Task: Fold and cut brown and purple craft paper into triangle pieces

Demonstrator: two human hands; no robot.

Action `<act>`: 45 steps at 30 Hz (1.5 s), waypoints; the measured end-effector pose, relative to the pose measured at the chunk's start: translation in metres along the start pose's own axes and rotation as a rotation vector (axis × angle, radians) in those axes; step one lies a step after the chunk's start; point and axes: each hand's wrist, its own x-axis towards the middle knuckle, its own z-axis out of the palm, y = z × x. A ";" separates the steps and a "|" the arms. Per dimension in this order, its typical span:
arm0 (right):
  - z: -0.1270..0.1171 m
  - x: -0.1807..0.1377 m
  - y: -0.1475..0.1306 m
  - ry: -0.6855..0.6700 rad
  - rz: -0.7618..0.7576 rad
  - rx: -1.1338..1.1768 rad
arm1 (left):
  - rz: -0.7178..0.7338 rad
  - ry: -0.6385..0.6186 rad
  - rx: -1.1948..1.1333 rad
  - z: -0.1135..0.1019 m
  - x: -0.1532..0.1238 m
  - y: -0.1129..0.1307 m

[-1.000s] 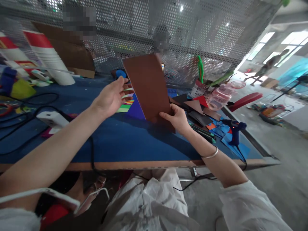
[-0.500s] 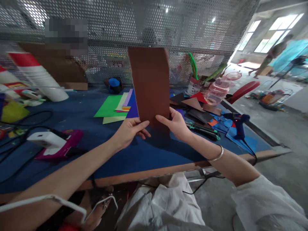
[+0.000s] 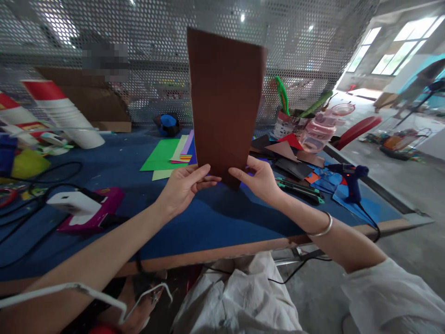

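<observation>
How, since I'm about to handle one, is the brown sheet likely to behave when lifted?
The brown sheet is probably stiff, rising upright though held near its bottom. It's likely light: fingers grip only there. Its thin edge suggests it could bend.

Blue tabletop (image 3: 215,227), perforated metal screen (image 3: 153,28) behind. Left: tilted stack of white paper cups (image 3: 71,120) with red band, cardboard box (image 3: 79,95) behind; white plug adapter (image 3: 74,204) on magenta power strip (image 3: 113,202). Middle: green sheet (image 3: 158,155) flat, pale green sheet (image 3: 162,175) at its near edge. Right: smeared can (image 3: 282,126) with green-handled tool (image 3: 282,95), pink translucent bottle (image 3: 314,137) beside, black and brown paper scraps (image 3: 294,168), black-and-green utility knife (image 3: 301,190), blue glue gun (image 3: 353,185), red light on. Far right: blurred person (image 3: 419,88), windows (image 3: 403,51).
</observation>
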 end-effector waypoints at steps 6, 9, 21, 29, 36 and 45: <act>-0.012 0.001 0.000 -0.003 -0.344 -0.391 | 0.309 -0.060 0.233 -0.012 0.009 -0.008; -0.019 0.006 0.006 -0.156 -0.462 -0.515 | 0.509 -0.130 0.501 -0.024 0.018 -0.013; -0.028 0.011 0.021 -0.698 -0.139 -0.775 | 0.741 -0.538 1.307 -0.034 0.015 -0.023; -0.033 0.016 0.010 -0.658 -0.104 -0.695 | 0.293 -0.233 0.940 -0.026 0.020 -0.023; -0.018 0.017 0.016 -0.365 0.264 -0.600 | 0.112 -0.005 0.915 -0.009 0.027 -0.021; -0.008 0.016 0.018 -0.278 0.363 -0.709 | 0.008 0.073 1.146 -0.005 0.025 -0.019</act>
